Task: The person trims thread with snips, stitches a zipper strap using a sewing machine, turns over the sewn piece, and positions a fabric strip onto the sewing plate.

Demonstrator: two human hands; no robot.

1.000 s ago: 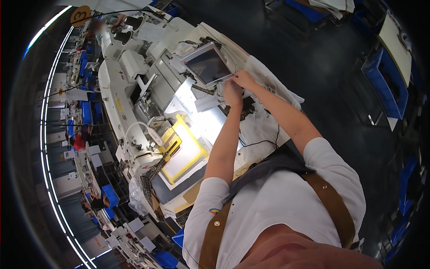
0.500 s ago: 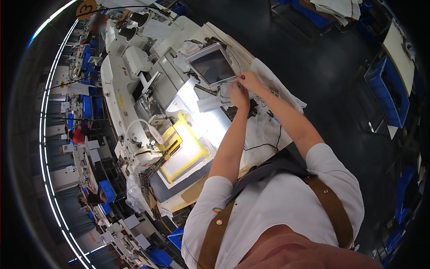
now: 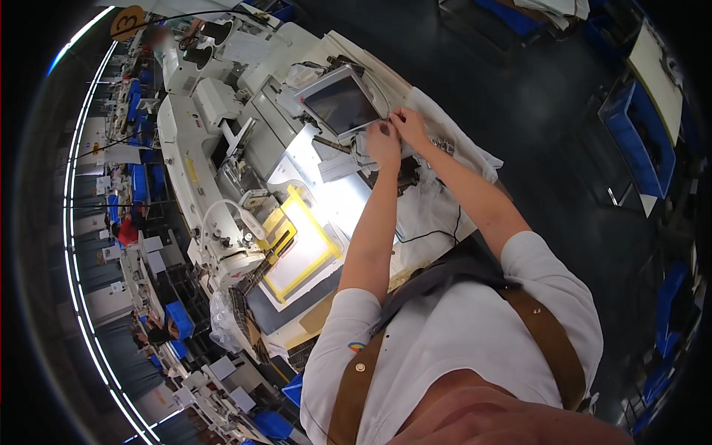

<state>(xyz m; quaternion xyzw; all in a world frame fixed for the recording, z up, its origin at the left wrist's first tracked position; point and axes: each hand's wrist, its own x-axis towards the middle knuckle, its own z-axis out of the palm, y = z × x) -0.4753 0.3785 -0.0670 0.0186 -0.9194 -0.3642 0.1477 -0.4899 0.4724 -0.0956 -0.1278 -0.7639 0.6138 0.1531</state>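
Both my hands are close together at the near edge of a tablet-like control screen (image 3: 341, 105) in a pale frame. My left hand (image 3: 383, 145) is closed, its fingers curled in at the screen's lower edge. Just to its right, my right hand (image 3: 409, 129) has its fingers pinched by the screen's corner. Whatever is between the fingers of either hand is too small to make out. Below the hands lie crumpled clear plastic and dark small items that I cannot name. A grey flat piece (image 3: 337, 167) lies left of my left hand.
A white sewing machine (image 3: 189, 163) runs along the left, with a yellow frame (image 3: 319, 259) on its lit work surface. A black cable (image 3: 430, 237) crosses the near table. Blue bins (image 3: 638, 141) stand at the right, beyond the dark floor. Other workstations and people are far left.
The view has shifted slightly, so the machine and screen sit further left. My left hand has turned, its fingers now curled at the screen's edge. My right hand stays near the screen's corner.
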